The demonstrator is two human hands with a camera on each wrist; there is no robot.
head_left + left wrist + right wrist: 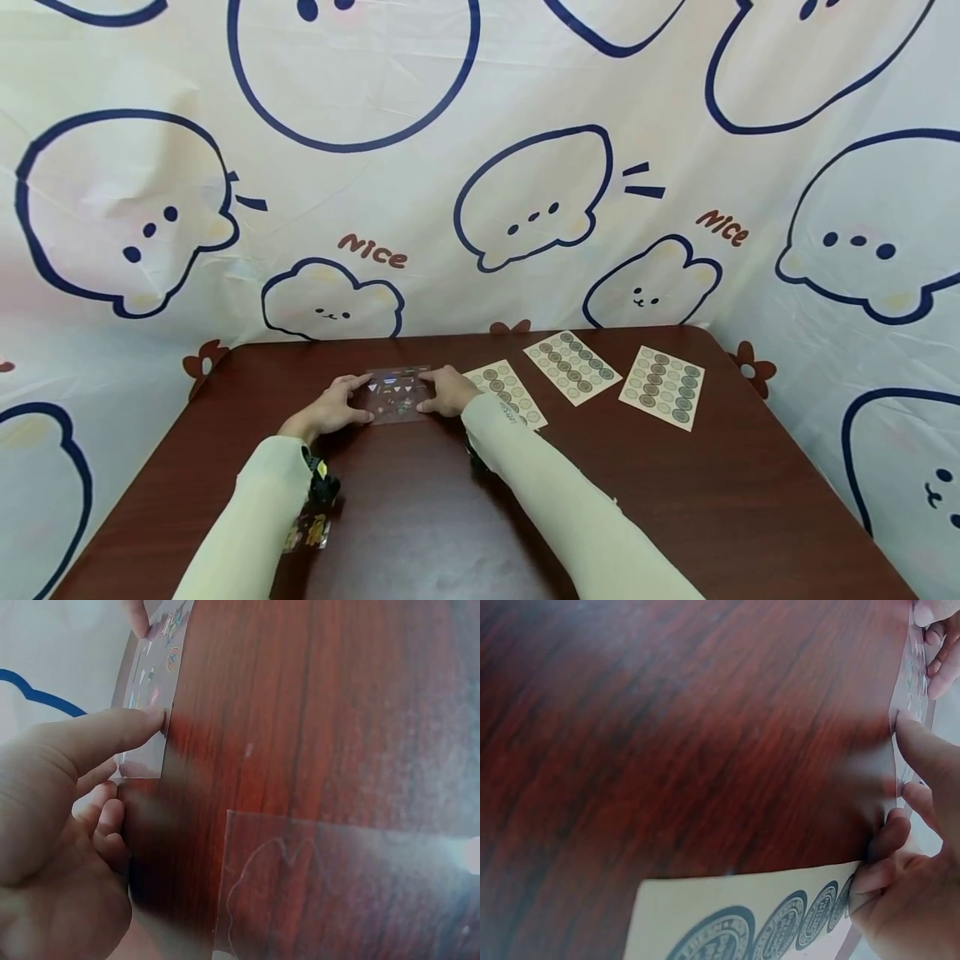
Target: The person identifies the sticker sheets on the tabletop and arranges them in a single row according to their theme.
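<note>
A clear sheet with small colourful stickers (397, 396) lies low over the far part of the brown table, between both hands. My left hand (328, 410) grips its left side, index finger at the far corner and thumb on the near part; in the left wrist view the thumb overlaps the sheet's edge (146, 754). My right hand (448, 392) holds the opposite side, thumb and index finger apart along it. Curled lower fingers of the right hand (922, 892) sit beside a cream sheet of round stickers (705, 907).
Two more cream sheets of round stickers, a middle one (573, 367) and a right one (662, 387), lie on the table (420, 517). Another clear sticker sheet (309, 532) is partly hidden under my left forearm. A patterned cloth (420, 208) hangs behind the table.
</note>
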